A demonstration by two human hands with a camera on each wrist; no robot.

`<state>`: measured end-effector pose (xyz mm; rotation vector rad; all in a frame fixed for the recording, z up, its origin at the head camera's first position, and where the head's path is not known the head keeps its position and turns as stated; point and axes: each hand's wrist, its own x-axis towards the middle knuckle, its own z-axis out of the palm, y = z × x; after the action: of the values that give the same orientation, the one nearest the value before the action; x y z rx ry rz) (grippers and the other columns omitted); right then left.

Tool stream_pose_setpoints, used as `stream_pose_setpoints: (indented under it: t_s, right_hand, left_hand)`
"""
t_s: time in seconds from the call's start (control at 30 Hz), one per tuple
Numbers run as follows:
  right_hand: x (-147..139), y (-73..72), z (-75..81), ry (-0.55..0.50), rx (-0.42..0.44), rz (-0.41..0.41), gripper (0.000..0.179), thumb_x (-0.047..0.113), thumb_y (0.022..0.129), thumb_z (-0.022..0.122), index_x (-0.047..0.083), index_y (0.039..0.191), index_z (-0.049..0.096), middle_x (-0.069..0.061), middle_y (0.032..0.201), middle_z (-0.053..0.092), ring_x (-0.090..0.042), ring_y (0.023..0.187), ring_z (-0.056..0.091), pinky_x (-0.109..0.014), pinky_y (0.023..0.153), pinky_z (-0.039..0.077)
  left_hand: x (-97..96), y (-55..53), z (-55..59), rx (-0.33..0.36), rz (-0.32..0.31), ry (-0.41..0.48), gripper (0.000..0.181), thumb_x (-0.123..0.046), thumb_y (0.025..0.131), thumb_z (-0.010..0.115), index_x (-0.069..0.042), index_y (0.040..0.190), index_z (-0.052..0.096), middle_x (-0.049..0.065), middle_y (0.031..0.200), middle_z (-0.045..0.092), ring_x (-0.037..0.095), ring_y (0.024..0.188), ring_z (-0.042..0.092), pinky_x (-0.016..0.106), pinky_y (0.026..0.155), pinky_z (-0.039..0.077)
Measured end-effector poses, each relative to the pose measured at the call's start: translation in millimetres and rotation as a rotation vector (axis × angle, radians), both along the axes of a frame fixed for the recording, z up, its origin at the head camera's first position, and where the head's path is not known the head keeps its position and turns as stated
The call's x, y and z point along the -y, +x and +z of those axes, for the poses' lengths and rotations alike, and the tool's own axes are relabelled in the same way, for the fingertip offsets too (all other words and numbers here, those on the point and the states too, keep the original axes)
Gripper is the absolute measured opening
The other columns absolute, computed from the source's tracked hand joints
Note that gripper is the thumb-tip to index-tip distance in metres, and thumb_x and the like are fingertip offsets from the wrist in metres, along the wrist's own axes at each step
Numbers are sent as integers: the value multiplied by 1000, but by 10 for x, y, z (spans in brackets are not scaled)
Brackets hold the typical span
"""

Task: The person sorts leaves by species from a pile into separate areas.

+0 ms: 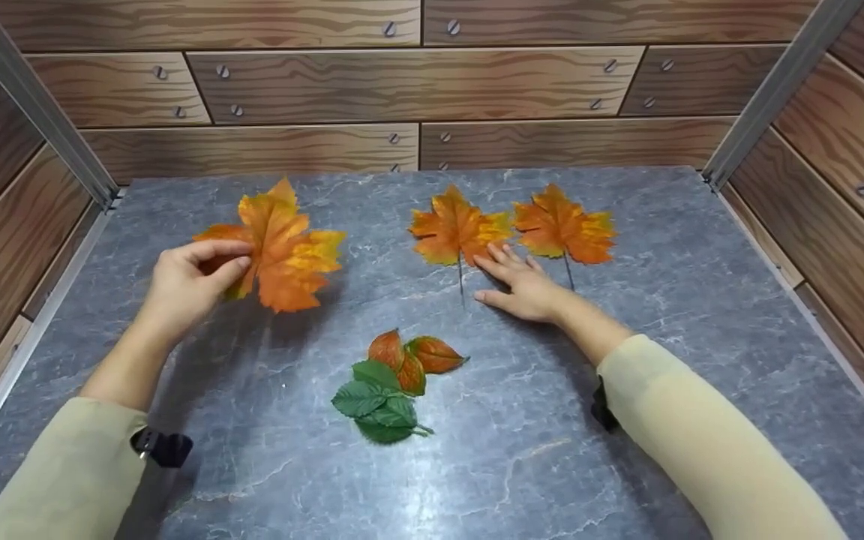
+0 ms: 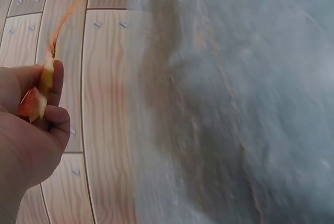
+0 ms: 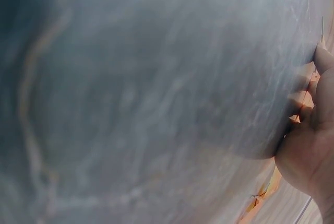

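Note:
My left hand [image 1: 190, 279] pinches an orange maple leaf [image 1: 282, 251] and holds it above the grey marble tabletop [image 1: 702, 322]; the left wrist view shows the hand [image 2: 31, 130] with the leaf's edge [image 2: 39, 96] between thumb and fingers. My right hand [image 1: 520, 283] lies flat with straight fingers, its fingertips touching the lower edge of a second orange maple leaf [image 1: 456, 229]. A third orange maple leaf [image 1: 563, 223] lies just to the right of it. In the right wrist view the hand [image 3: 312, 145] rests on the table.
A cluster of small green leaves [image 1: 378, 403] and reddish-orange leaves [image 1: 413, 356] lies in the middle of the table. Wood-pattern walls [image 1: 417, 90] enclose the table at the back and both sides, with metal posts [image 1: 34, 105] in the corners.

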<state>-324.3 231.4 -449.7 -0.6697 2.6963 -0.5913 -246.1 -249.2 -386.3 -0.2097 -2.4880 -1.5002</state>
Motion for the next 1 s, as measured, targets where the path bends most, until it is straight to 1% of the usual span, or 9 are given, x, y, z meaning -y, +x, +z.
stream_pose_setpoints:
  t_s: [0.1,0.17,0.3,0.43,0.57,0.63,0.73,0.83,1.0]
  right_hand:
    - [-9,-5,11,0,-2,-1,76,54,110,51,21,171,23,-9,178,2,-31,163,-6,-59,127,-8]
    - [-13,-5,14,-1,-3,-2,76,54,110,51,21,171,23,-10,178,2,-31,163,-5,-59,127,-8]
    - [-20,0,8,-2,-5,-5,75,54,110,52,20,171,23,-10,178,2,-31,163,-5,-59,127,-8]
    - [-24,2,0,-3,-1,-7,75,53,110,52,20,171,23,-10,178,2,-31,163,-5,-59,127,-8]
    - [-25,3,1,-4,0,-5,76,53,110,52,19,171,23,-10,178,2,-32,163,-5,-60,127,-7]
    - [-21,2,5,-4,0,-6,76,53,110,52,19,171,23,-11,178,2,-32,163,-5,-59,127,-7]
    - [-9,-3,9,-7,-1,-5,76,53,110,52,20,171,23,-10,178,2,-32,163,-5,-58,127,-8]
    - [3,-4,7,-7,0,-5,76,54,110,51,20,171,22,-10,178,1,-32,163,-6,-57,128,-8]
    - [0,7,-3,-7,7,-13,76,54,109,51,21,171,22,-9,178,1,-30,163,-6,-57,128,-8]
  left_hand:
    - [-80,-83,24,22,-13,60,30,-7,97,79,3,125,76,11,109,76,3,88,69,16,74,58]
    - [-143,-138,38,52,-22,108,35,-5,95,81,3,128,74,11,111,75,5,90,70,19,76,59]
    - [-288,-259,39,98,-33,182,40,-1,94,80,4,132,70,18,121,71,8,97,70,21,81,60]
    - [-446,-396,6,114,-41,220,40,3,94,78,5,133,69,19,126,69,9,99,69,22,82,60]
    - [-598,-535,-54,135,-54,240,40,5,95,76,6,134,69,20,125,70,10,98,69,22,81,60]
    - [-662,-598,-91,161,-68,272,40,6,95,74,7,135,68,21,125,69,12,99,70,23,81,61]
    - [-737,-681,-158,194,-73,302,40,8,96,72,7,136,67,22,127,68,14,101,69,23,82,60]
    - [-798,-740,-225,227,-71,337,41,10,96,71,7,136,66,22,128,66,15,103,67,23,83,60]
    - [-887,-832,-341,248,-60,381,42,12,94,71,10,135,66,19,126,64,13,100,66,22,83,60]
